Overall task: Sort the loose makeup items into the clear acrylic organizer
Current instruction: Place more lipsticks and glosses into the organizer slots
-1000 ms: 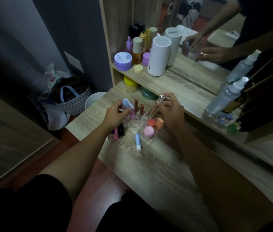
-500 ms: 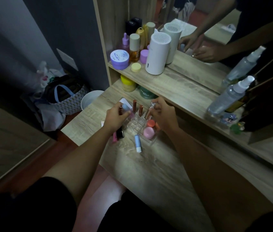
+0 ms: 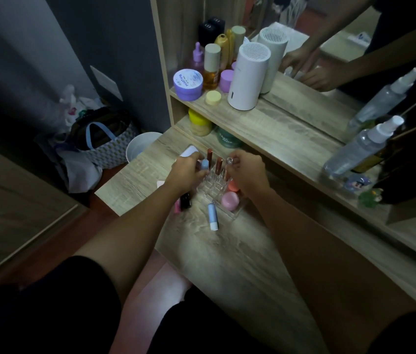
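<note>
Both hands at the acrylic organizer point(image 3: 223, 190), mid-desk.
Left hand point(image 3: 185, 173) at its 9 o'clock edge, fingers pinching a pale blue tube point(image 3: 204, 165); right hand point(image 3: 249, 172) at 2 o'clock, fingertips pinching a clear-capped tube point(image 3: 229, 161) over the slots; two brown lip tubes point(image 3: 218, 165) upright inside; pink round pot point(image 3: 230, 201) in front tray; blue lip balm point(image 3: 212, 216) loose at 6 o'clock; black lipstick point(image 3: 185, 200) loose at 8 o'clock.

I'm seeing near surface point(image 3: 240, 256) lying open | blue tube point(image 3: 212, 216) blocking front of organizer point(image 3: 230, 213) | shelf point(image 3: 273, 129) overhanging behind
</note>
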`<move>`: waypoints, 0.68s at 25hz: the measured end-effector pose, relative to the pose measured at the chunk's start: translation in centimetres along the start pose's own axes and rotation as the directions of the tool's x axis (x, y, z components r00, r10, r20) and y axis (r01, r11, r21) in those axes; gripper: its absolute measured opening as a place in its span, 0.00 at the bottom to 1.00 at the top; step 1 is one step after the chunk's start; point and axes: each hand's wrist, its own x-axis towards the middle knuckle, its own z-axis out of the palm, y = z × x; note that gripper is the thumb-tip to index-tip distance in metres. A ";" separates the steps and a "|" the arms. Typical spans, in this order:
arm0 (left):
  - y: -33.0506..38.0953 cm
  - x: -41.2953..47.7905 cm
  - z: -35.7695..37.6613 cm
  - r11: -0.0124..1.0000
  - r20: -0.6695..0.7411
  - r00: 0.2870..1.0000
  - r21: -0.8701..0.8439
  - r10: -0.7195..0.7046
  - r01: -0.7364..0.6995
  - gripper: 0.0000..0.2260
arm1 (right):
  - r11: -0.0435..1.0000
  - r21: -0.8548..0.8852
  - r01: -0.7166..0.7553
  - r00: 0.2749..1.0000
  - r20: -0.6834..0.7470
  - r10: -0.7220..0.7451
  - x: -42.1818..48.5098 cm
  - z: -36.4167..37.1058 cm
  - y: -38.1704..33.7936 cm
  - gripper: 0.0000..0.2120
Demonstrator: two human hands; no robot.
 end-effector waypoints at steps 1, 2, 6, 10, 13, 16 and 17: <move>0.0 0.0 0.1 1.000 -0.005 1.000 0.004 -0.005 0.005 0.15 | 1.000 0.006 -0.009 1.000 0.003 0.009 0.0 -0.1 -0.1 0.10; 0.0 0.1 0.2 1.000 -0.009 1.000 0.012 -0.007 0.007 0.14 | 1.000 0.012 -0.017 1.000 0.008 0.017 0.0 -0.1 -0.2 0.10; -0.1 0.3 0.2 1.000 -0.006 1.000 0.018 -0.019 0.019 0.12 | 0.997 0.050 -0.061 0.998 0.019 0.060 -0.4 -0.2 -0.3 0.10; -0.1 0.4 -0.1 1.000 0.026 0.999 0.005 -0.024 0.024 0.15 | 0.996 0.054 -0.075 0.997 0.011 0.074 -0.8 -0.2 -0.3 0.11; -0.3 0.2 -0.8 0.999 0.057 0.998 -0.019 -0.032 0.034 0.22 | 0.998 0.015 -0.059 0.998 0.007 0.059 -0.9 -0.4 -0.4 0.17; -1.6 -0.4 -2.6 0.993 0.042 0.998 -0.105 -0.051 0.055 0.21 | 1.000 0.007 -0.016 0.994 -0.109 0.016 -1.4 -0.7 -0.3 0.20; -2.4 -0.8 -3.3 0.992 0.034 0.998 -0.109 -0.055 0.059 0.19 | 0.999 0.002 0.046 0.983 -0.180 -0.045 -2.1 -0.6 -0.4 0.17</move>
